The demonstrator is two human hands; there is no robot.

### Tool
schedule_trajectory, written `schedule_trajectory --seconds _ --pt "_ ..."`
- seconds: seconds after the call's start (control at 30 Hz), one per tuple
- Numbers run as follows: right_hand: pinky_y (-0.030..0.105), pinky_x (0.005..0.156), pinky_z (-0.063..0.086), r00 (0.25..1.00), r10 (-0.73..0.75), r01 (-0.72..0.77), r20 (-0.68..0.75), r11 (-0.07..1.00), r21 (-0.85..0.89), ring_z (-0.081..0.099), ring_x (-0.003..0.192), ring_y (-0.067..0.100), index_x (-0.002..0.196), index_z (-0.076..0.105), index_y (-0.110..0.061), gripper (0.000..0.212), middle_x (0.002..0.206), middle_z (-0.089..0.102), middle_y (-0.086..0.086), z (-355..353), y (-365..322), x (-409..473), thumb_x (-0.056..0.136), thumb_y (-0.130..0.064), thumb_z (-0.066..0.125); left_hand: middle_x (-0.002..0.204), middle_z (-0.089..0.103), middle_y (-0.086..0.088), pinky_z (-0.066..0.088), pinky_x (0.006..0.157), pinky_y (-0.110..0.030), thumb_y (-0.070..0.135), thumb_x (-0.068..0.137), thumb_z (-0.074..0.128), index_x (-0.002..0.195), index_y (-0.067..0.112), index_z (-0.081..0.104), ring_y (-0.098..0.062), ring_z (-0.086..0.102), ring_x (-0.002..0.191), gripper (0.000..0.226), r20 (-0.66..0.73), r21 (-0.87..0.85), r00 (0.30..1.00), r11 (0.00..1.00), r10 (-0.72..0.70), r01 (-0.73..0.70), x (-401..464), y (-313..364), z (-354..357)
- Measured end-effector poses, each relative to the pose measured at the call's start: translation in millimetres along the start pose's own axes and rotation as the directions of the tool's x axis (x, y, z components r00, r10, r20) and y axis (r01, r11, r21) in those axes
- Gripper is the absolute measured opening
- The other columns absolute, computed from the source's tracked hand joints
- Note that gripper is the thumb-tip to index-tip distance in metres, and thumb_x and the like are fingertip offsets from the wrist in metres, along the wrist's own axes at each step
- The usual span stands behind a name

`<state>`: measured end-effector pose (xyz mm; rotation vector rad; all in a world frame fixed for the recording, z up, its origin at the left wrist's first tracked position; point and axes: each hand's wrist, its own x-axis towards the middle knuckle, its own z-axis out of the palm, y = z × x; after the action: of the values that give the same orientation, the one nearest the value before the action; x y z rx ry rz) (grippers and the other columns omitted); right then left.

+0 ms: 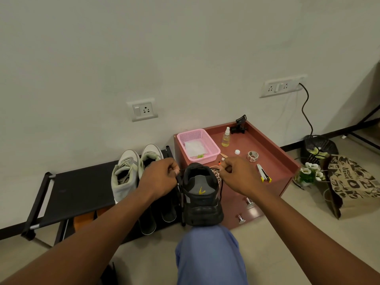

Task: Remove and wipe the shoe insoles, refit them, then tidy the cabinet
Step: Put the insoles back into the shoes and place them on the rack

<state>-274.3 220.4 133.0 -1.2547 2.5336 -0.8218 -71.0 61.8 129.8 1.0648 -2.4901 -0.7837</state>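
Two hands at black shoe (200, 194) on knee | left hand (159, 176) pinches lace | right hand (236, 174) pinches lace | cabinet (273, 159) just beyond

The reddish-brown cabinet worktop (273, 159) has bare room along its right side. A pink plastic mesh basket (198, 145), clear spray bottle (226, 137) and tape roll (252, 156) crowd its back.

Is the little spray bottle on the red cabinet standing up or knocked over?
Upright. The clear spray bottle of yellowish liquid stands on its base on the reddish-brown cabinet top, nozzle uppermost, beside the pink plastic basket.
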Motion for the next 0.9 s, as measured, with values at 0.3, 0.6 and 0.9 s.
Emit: schedule_trajectory --seconds 0.3,0.6,0.9 --pt "0.04 0.064 0.061 0.998 0.03 -0.027 -0.06 0.998 0.061 0.065 0.064 0.012 0.064 0.066 -0.021 0.02 0.063 0.066 -0.007 -7 4 -4 0.081 -0.012 0.062 0.085 0.068 0.011 0.058 0.076 -0.039 0.022 0.09 0.062 0.087 0.029 0.062 -0.013 0.063 0.08 0.007 0.006 0.244 0.999 0.969 0.037 -0.038 2 5 -14" --pt "0.041 0.073 0.061 0.994 -0.072 0.036 0.08 0.922 0.386 0.071 0.073 0.022 0.085 0.069 -0.02 0.015 0.078 0.072 0.011 -15 -18 4 0.087 -0.005 0.07 0.088 0.07 0.011 0.055 0.079 -0.031 0.025 0.09 0.076 0.094 0.03 0.068 -0.009 0.066 0.083 0.01 0.018 -0.124 0.995 0.988 0.095 -0.092 11 13 -10" --pt "0.015 0.066 0.048 0.893 -0.322 0.266 0.315 0.941 0.207 0.063 0.074 -0.002 0.085 0.08 -0.029 0.005 0.082 0.074 -0.016 -21 -43 15 0.086 -0.024 0.082 0.107 0.074 -0.001 0.056 0.09 -0.041 0.006 0.083 0.072 0.104 0.026 0.081 -0.023 0.066 0.099 0.03 0.487 0.303 0.824 0.83 0.288 -0.469 33 53 -21"
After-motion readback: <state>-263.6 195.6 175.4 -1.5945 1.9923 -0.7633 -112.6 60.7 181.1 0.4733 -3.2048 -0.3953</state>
